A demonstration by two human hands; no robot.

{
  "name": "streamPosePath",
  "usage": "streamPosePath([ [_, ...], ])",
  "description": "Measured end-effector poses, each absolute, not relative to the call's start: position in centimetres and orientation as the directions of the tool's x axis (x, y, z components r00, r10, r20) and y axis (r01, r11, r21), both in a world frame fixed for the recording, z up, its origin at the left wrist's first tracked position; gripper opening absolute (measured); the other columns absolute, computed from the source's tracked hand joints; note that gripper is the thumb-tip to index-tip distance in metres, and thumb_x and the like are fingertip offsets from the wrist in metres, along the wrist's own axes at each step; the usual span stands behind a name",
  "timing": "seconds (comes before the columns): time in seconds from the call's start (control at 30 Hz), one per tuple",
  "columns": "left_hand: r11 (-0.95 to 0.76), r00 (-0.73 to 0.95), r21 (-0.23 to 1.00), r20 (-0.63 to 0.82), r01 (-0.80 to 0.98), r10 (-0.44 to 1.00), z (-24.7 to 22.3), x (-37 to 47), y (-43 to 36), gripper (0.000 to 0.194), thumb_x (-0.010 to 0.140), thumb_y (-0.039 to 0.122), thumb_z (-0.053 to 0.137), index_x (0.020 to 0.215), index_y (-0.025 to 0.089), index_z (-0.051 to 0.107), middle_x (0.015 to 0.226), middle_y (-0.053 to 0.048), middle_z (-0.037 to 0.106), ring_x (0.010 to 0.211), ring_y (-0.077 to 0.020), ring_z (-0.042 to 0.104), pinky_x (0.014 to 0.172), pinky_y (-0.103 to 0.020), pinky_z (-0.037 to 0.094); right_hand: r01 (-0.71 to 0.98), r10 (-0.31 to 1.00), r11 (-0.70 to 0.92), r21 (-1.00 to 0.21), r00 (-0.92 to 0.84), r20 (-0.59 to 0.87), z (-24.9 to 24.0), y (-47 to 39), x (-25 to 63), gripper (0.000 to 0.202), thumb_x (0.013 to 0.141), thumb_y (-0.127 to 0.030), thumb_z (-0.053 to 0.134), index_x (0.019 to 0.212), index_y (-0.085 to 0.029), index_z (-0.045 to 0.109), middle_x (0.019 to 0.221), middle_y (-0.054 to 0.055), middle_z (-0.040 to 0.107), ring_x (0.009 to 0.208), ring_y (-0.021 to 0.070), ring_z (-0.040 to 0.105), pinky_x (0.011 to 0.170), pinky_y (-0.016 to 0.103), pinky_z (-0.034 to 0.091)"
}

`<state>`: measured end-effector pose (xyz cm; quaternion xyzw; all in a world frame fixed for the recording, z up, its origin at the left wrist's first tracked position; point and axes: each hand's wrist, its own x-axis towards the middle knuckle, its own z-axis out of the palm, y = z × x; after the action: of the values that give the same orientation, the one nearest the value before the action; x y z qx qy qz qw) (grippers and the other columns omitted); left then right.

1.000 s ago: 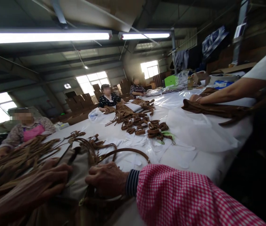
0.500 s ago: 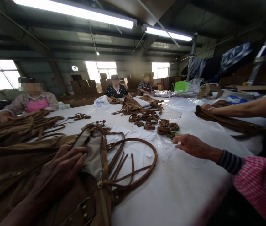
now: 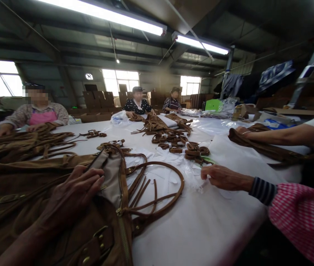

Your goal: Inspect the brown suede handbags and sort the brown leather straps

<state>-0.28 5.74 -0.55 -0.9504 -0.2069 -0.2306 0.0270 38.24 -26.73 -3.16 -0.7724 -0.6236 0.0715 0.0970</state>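
A brown handbag (image 3: 70, 225) with a grey lining (image 3: 112, 177), brass zip and looped handle lies in front of me on the left. My left hand (image 3: 73, 195) lies over its open mouth, fingers bent together around the edge; the thumb is hidden. My right hand (image 3: 225, 177) hovers low over the table right of the handle, its thumb and fingers pinched. Whatever is in that pinch is too small to make out. Just left of it are clear plastic scraps (image 3: 194, 181). Beyond the hand lie coiled brown straps (image 3: 194, 149) with white wraps.
White sheeting covers the table (image 3: 201, 229). More brown bags are piled at the left (image 3: 18, 146) and middle (image 3: 157, 125). A co-worker's arm (image 3: 279, 135) works on a brown piece (image 3: 256, 144) at right. Several co-workers sit across the table. Paper scraps (image 3: 162, 173) lie inside the handle loop.
My right hand has drawn slightly left and down, away from the coiled straps, with its fingers more closed. My left hand stays on the handbag. The view has shifted a little.
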Motion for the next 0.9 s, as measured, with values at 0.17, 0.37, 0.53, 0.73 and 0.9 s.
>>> streamPosePath([
  [0.17, -0.905, 0.826, 0.031, 0.395, 0.424, 0.401, -0.9, -0.1, 6.4, 0.054, 0.103, 0.054, 0.028, 0.103, 0.030, 0.077, 0.124, 0.003, 0.071, 0.119, -0.0246, 0.050, 0.093, -0.035, 0.049, 0.907, 0.949, -0.271, -0.323, 0.307, 0.067, -2.7, -27.7, 35.4, 0.014, 0.094, -0.022, 0.053, 0.088, -0.019, 0.064, 0.080, 0.002, 0.067, 0.073, 0.0167, 0.059, 0.070, 0.028, 0.039],
  [0.37, -0.907, 0.817, 0.032, 0.422, 0.419, 0.393, -1.1, -0.2, 6.5, 0.053, 0.103, 0.054, 0.029, 0.104, 0.029, 0.076, 0.127, 0.004, 0.071, 0.121, -0.0240, 0.050, 0.096, -0.035, 0.048, 0.909, 0.926, -0.353, -0.223, 0.373, 0.054, -3.0, -27.8, 31.1, 0.026, 0.098, -0.041, 0.058, 0.083, -0.020, 0.062, 0.082, 0.003, 0.069, 0.074, 0.0189, 0.062, 0.069, 0.030, 0.035],
  [0.53, -0.901, 0.815, 0.049, 0.408, 0.430, 0.412, -0.9, -0.2, 6.0, 0.055, 0.103, 0.055, 0.027, 0.102, 0.029, 0.076, 0.126, 0.004, 0.071, 0.120, -0.0232, 0.050, 0.097, -0.034, 0.049, 0.894, 0.907, -0.418, -0.158, 0.420, -0.022, -4.5, -27.1, 30.8, 0.022, 0.098, -0.032, 0.057, 0.080, -0.020, 0.058, 0.078, 0.003, 0.068, 0.072, 0.0190, 0.060, 0.066, 0.030, 0.030],
  [0.73, -0.896, 0.806, 0.053, 0.416, 0.441, 0.422, -0.9, -0.1, 5.8, 0.052, 0.103, 0.054, 0.030, 0.100, 0.030, 0.076, 0.129, 0.005, 0.069, 0.120, -0.0232, 0.050, 0.094, -0.033, 0.051, 0.865, 0.915, -0.383, -0.324, 0.402, -0.006, -5.2, -27.5, 31.2, 0.026, 0.096, -0.034, 0.055, 0.074, -0.021, 0.051, 0.070, -0.002, 0.058, 0.066, 0.0150, 0.052, 0.064, 0.028, 0.029],
  [0.9, -0.902, 0.815, 0.044, 0.413, 0.429, 0.408, -1.4, -0.1, 6.5, 0.051, 0.102, 0.051, 0.029, 0.104, 0.032, 0.076, 0.125, 0.006, 0.072, 0.121, -0.0239, 0.051, 0.091, -0.034, 0.054, 0.871, 0.930, -0.347, -0.348, 0.369, -0.003, -4.8, -27.3, 31.0, 0.034, 0.096, -0.035, 0.051, 0.067, -0.020, 0.043, 0.063, -0.004, 0.049, 0.061, 0.0124, 0.045, 0.062, 0.028, 0.027],
])
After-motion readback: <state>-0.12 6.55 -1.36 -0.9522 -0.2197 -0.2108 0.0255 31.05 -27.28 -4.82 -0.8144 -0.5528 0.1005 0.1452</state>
